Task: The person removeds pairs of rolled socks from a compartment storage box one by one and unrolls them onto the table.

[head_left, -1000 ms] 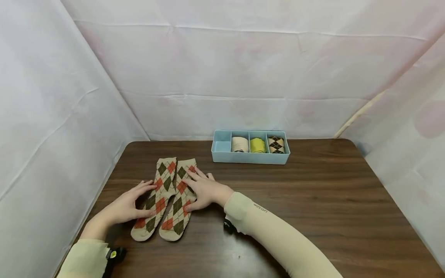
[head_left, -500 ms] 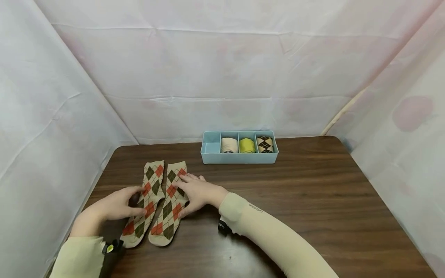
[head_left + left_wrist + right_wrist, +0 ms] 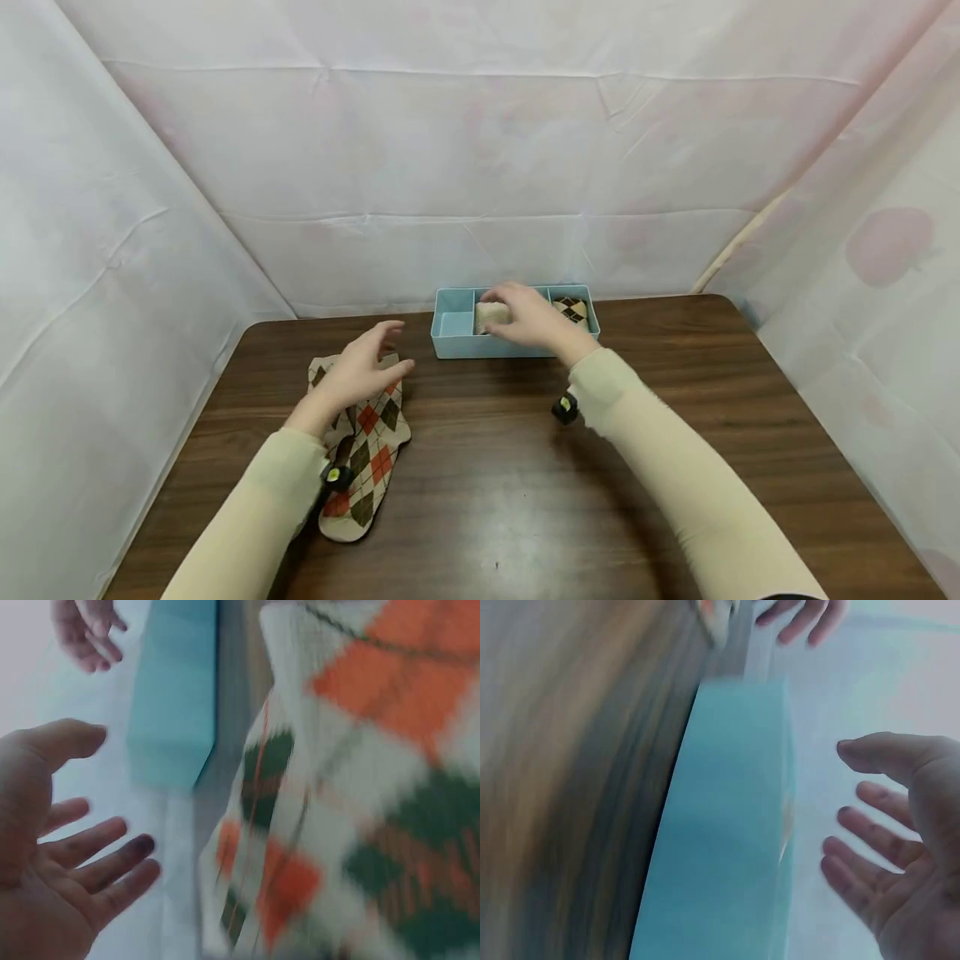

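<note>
Two beige argyle socks with orange and olive diamonds lie flat at the table's left; the right one (image 3: 371, 454) shows most, while my left arm covers much of the left one (image 3: 318, 364). Above their cuffs hovers my left hand (image 3: 356, 371), fingers spread and holding nothing, with a sock (image 3: 360, 742) large in the left wrist view. My right hand (image 3: 534, 319) hangs over the light blue divided box (image 3: 491, 347), its fingers loosely bent and apart. In the right wrist view, nothing lies between that hand's fingers (image 3: 874, 832), and the box's side (image 3: 712, 817) is beside it.
A cream rolled bundle (image 3: 491, 315) and a dark-diamond argyle roll (image 3: 573, 311) sit in box compartments; the leftmost compartment (image 3: 454, 322) is bare. My right hand hides the compartment between the rolls. The brown wooden table (image 3: 487, 467) meets a pale curtain (image 3: 420, 167) behind.
My right hand has left the right sock and moved right to above the box. My left hand has lifted off the left sock and moved forward and right.
</note>
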{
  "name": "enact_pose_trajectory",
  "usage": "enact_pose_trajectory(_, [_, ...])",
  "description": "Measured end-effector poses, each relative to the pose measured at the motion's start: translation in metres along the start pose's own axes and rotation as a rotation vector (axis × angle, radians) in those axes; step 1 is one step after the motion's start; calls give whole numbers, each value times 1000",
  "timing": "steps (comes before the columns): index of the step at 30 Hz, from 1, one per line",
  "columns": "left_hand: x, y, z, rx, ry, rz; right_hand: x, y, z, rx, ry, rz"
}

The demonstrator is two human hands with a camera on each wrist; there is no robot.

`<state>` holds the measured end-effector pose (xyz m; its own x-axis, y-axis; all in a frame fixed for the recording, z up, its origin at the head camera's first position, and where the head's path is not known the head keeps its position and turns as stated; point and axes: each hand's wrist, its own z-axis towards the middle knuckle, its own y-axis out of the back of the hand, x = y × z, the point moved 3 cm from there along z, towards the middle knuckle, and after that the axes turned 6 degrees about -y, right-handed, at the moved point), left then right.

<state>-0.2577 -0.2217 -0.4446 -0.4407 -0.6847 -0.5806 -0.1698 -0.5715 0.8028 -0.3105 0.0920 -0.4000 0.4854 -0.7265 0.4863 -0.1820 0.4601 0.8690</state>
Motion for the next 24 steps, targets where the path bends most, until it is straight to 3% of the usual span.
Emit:
enact_pose_trajectory(4, [-5, -19, 26, -46, -18, -79, -33, 7, 4, 4, -67, -11])
enact_pose_trajectory(8, [-6, -36, 43, -86, -41, -92, -49, 5, 9, 8, -89, 3])
enact_pose_trajectory(14, [-5, -60, 49, -80, -25, -109, -60, -4, 12, 68, -91, -24])
enact_pose_trajectory(17, [-7, -71, 52, -104, -29, -129, -65, -4, 9, 119, -132, -21])
enact_pose_trajectory(24, [-8, -74, 52, -184, -20, -173, -66, -5, 12, 200, -227, -9])
